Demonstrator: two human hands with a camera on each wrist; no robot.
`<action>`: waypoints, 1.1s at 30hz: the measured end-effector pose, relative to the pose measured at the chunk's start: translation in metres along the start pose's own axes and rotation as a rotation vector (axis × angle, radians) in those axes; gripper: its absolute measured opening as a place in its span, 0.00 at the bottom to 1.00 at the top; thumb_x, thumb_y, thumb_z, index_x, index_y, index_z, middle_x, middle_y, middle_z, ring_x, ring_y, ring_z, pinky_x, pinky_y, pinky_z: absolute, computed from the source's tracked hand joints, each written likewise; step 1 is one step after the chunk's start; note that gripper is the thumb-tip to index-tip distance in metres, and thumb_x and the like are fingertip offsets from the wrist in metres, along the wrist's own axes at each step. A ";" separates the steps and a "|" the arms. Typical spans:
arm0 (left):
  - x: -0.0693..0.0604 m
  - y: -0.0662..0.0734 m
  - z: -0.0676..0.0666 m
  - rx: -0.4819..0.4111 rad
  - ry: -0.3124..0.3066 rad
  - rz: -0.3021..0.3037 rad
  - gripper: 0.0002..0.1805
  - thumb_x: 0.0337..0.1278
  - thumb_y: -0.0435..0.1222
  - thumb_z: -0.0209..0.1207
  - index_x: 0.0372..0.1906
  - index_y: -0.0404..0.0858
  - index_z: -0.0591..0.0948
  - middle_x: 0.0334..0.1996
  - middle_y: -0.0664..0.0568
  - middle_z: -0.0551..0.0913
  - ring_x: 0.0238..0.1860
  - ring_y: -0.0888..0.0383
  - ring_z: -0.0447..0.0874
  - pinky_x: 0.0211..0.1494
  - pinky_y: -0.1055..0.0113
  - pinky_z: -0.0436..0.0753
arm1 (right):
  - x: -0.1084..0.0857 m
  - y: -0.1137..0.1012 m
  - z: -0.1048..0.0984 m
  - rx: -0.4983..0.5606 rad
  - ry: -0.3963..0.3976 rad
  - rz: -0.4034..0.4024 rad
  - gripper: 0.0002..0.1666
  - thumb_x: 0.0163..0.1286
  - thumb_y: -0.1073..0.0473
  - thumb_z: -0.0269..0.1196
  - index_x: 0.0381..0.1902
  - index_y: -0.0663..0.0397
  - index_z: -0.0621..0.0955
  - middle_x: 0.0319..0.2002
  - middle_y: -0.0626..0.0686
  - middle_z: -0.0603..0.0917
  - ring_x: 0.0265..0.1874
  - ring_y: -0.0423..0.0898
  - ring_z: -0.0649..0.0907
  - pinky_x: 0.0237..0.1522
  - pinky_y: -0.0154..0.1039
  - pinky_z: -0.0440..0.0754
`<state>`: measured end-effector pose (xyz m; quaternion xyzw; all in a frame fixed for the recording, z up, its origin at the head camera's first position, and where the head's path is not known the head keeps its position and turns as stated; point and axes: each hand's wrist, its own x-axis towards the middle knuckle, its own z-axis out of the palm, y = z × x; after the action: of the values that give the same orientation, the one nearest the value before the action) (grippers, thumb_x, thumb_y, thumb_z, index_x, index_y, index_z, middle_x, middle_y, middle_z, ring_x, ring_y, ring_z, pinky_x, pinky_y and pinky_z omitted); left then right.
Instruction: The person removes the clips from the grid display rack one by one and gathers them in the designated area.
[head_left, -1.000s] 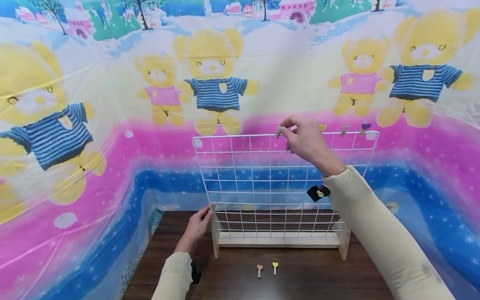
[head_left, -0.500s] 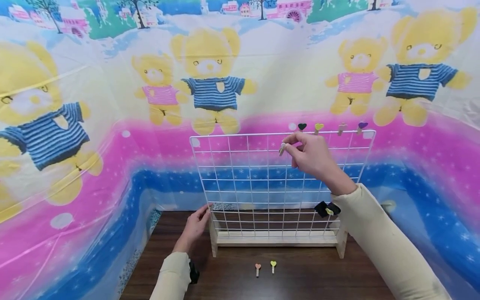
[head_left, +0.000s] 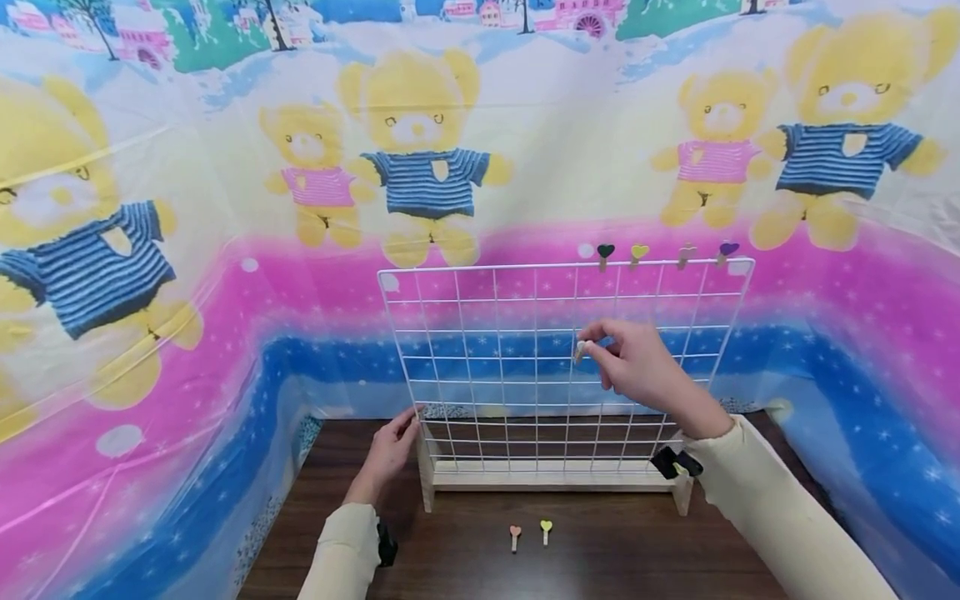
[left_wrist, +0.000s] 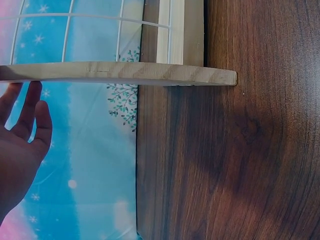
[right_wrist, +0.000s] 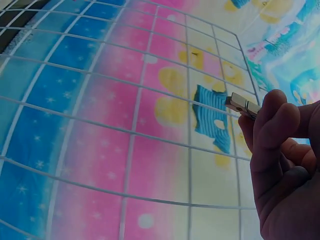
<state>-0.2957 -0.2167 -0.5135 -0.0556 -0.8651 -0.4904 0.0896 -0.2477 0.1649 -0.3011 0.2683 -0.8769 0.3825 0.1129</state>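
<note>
Plainly, a small wooden clip is pinched at the fingertips of the right hand, one end left free just to that hand's left, its long axis held nearly upright. Behind both, the wire grid is seen; above, four small clips are set along its top bar. Below and leftward, two heart clips are laid on the tabletop. Farther left, the stand's wooden side is touched by the left hand, its fingers loosely extended.
</note>
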 end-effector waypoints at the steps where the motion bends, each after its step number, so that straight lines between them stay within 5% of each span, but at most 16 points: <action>1: 0.000 0.000 0.000 -0.001 -0.001 -0.001 0.21 0.71 0.38 0.49 0.65 0.41 0.72 0.60 0.40 0.74 0.59 0.45 0.71 0.55 0.48 0.72 | -0.003 0.003 0.002 -0.011 -0.011 0.004 0.09 0.71 0.58 0.58 0.45 0.54 0.80 0.12 0.48 0.74 0.10 0.45 0.74 0.12 0.39 0.70; 12: 0.000 0.002 -0.001 -0.009 -0.002 -0.008 0.20 0.71 0.38 0.49 0.64 0.43 0.73 0.59 0.40 0.75 0.58 0.46 0.72 0.56 0.48 0.72 | -0.040 0.049 0.042 0.059 -0.152 0.100 0.07 0.72 0.57 0.56 0.43 0.51 0.79 0.14 0.50 0.75 0.11 0.44 0.74 0.14 0.38 0.73; 24: -0.001 0.001 -0.001 -0.019 -0.009 -0.027 0.20 0.72 0.39 0.48 0.65 0.45 0.72 0.56 0.41 0.77 0.55 0.47 0.73 0.55 0.49 0.72 | -0.074 0.098 0.101 0.082 -0.212 0.178 0.05 0.69 0.64 0.58 0.40 0.52 0.81 0.18 0.46 0.77 0.10 0.42 0.75 0.13 0.37 0.73; 29: -0.001 -0.001 0.000 -0.006 -0.009 -0.031 0.21 0.72 0.41 0.47 0.66 0.46 0.72 0.56 0.42 0.77 0.55 0.47 0.74 0.54 0.48 0.72 | -0.082 0.113 0.121 0.033 -0.203 0.143 0.05 0.66 0.66 0.60 0.36 0.52 0.81 0.32 0.47 0.81 0.13 0.39 0.75 0.17 0.34 0.73; 33: -0.002 0.000 0.000 -0.006 -0.018 -0.036 0.21 0.72 0.41 0.47 0.66 0.46 0.71 0.58 0.41 0.75 0.57 0.46 0.72 0.55 0.47 0.71 | -0.087 0.127 0.136 -0.036 -0.193 0.091 0.03 0.63 0.65 0.62 0.34 0.53 0.82 0.31 0.44 0.82 0.20 0.34 0.74 0.23 0.33 0.73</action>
<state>-0.2939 -0.2172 -0.5140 -0.0448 -0.8651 -0.4942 0.0732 -0.2452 0.1704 -0.5059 0.2619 -0.9016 0.3439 0.0155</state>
